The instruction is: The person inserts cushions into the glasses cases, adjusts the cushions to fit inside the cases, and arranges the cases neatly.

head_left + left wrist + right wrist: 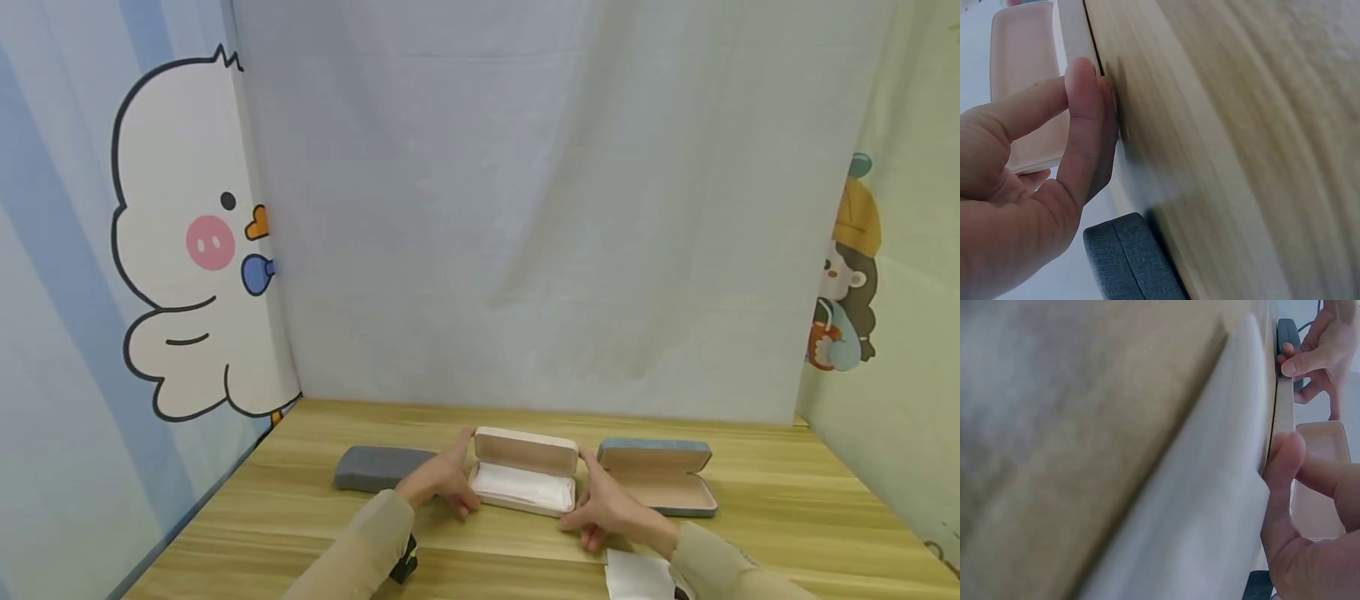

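Observation:
A cream glasses case (527,450) lies on the table with its lid raised and its pinkish lining showing. Inside its base is a folded white cloth (521,486). My left hand (444,478) holds the case's left end, one finger up by the lid and the others low at the front corner. At the opposite end my right hand (611,508) grips in a mirrored way. In the left wrist view, curled fingertips (1083,78) meet the edge of the base. Part of the case's ends is hidden behind the hands.
Left of the hands sits a closed grey glasses case (371,468). An opened blue glasses case (654,446) stands at right, just behind the right hand. Nearer the front are a white sheet (637,577) under the right forearm and a small black object (405,562) beside the left sleeve.

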`<state>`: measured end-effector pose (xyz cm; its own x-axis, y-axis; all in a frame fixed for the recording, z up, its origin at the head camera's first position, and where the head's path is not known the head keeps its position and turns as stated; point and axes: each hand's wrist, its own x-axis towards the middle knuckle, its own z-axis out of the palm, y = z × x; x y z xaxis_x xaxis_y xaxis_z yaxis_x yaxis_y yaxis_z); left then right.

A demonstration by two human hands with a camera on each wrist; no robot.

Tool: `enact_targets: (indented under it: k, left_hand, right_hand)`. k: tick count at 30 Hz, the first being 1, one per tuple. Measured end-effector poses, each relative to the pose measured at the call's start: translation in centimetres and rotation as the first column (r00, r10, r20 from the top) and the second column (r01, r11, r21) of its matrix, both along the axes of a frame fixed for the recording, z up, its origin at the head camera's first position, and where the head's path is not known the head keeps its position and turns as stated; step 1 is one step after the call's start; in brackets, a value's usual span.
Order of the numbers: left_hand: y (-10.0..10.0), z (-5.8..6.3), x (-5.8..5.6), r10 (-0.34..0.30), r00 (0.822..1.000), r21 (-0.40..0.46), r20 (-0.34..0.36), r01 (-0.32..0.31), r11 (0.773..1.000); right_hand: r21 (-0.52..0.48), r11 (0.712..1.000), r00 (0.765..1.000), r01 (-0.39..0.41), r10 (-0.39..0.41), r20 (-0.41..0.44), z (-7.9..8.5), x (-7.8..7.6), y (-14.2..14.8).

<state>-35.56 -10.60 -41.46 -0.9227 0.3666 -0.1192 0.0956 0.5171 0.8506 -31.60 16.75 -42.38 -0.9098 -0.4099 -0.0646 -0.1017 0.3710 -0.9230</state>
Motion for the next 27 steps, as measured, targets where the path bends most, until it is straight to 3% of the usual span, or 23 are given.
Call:
enact_targets:
  k: [11, 27]
  left_hand:
    - [0.2, -0.5, 0.4, 0.01, 0.998, 0.007, -0.062, -0.01, 1.0]
    - [0.6, -1.1, 0.3, -0.024, 0.985, -0.071, -0.174, 0.012, 0.997]
  right_hand:
    - [-0.012, 1.0, 1.0, 0.004, -0.005, -0.005, -0.5, -0.9, 0.1]
    - [0.026, 0.999, 0.999, 0.03, -0.029, -0.035, -1.1, -1.6, 0.1]
